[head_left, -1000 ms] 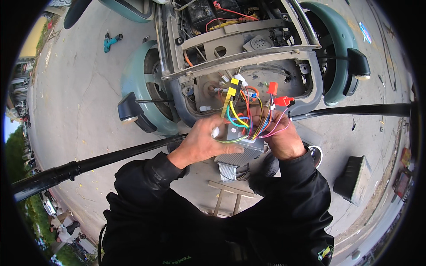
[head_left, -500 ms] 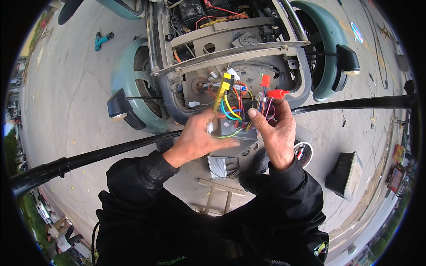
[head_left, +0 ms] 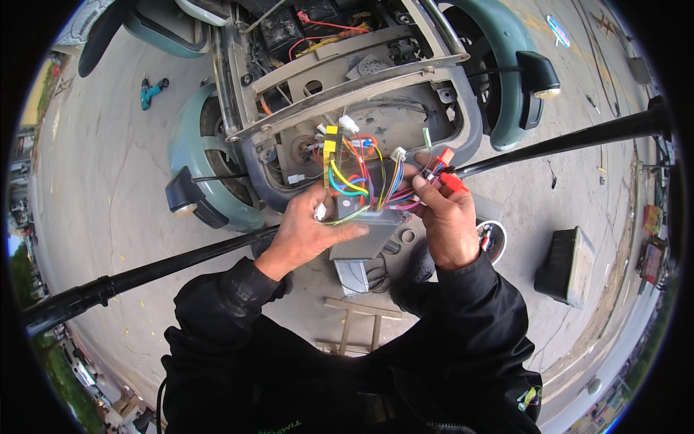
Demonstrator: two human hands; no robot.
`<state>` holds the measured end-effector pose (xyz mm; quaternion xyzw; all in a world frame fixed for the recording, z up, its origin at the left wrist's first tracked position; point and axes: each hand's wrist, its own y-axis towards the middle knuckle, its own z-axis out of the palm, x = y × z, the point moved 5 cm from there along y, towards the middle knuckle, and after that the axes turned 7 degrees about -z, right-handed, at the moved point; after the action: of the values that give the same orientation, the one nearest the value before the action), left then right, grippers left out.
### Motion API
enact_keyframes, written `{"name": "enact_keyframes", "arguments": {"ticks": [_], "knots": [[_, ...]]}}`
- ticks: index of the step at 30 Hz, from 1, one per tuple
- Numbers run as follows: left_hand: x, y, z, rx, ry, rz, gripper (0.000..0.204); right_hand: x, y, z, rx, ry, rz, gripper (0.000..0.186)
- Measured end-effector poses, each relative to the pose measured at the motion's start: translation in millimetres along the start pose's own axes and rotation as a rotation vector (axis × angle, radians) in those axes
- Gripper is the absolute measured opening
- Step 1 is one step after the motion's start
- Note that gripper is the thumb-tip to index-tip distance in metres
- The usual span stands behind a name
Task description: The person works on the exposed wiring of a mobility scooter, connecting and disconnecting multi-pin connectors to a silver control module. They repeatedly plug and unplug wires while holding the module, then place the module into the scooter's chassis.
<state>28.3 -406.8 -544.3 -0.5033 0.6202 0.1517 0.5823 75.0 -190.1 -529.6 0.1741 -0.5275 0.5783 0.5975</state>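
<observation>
Left forearm, black-sleeved, angled forward and inward; wrist bare. Left hand gripping, left thumb stretched rightward, fingers mostly hidden. Right forearm, black-sleeved, angled forward, slightly inward. Right hand in pinch, right thumb pointing forward and left. Hands apart, roughly level.

A teal and black cordless drill lies on grey pavement in the upper left of the frame. At upper right is a flat blue-and-white piece. Right of centre stands a round white bucket holding small red and dark items; further right sits a black rectangular plastic bin. A light-brown wooden frame of bars rests at lower centre.
</observation>
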Motion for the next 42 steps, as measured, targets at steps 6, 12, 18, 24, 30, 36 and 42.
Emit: {"name": "enact_keyframes", "arguments": {"ticks": [6, 12, 18, 24, 30, 36, 42], "knots": [[-1, -1, 0, -0.006, 0.000, 0.016, 0.065, 5, -6, -3, 0.033, 0.089, 0.055, 0.046], [-7, 0, 3, -0.047, -0.058, 0.087, 0.059, 6, -7, -4, 0.053, 0.111, 0.078, 0.049], [-4, -2, -1, 0.004, 0.022, 0.043, 0.063, 0, -10, -18, -0.063, 0.053, 0.171, 0.041], [-1, -2, 0, 0.002, 0.008, 0.043, 0.064, -1, -15, -17, 0.005, 0.161, 0.119, 0.046], [2, -2, -1, -0.018, 0.067, 0.013, 0.063, 2, -21, -11, 0.133, 0.204, 0.057, 0.065], [2, -1, 1, -0.075, -0.005, 0.127, 0.059, -4, -21, -13, 0.093, 0.124, 0.055, 0.062], [14, -1, 0, -0.022, 0.020, -0.015, 0.062, 0, -27, -10, 0.182, 0.178, 0.022, 0.057]]}}
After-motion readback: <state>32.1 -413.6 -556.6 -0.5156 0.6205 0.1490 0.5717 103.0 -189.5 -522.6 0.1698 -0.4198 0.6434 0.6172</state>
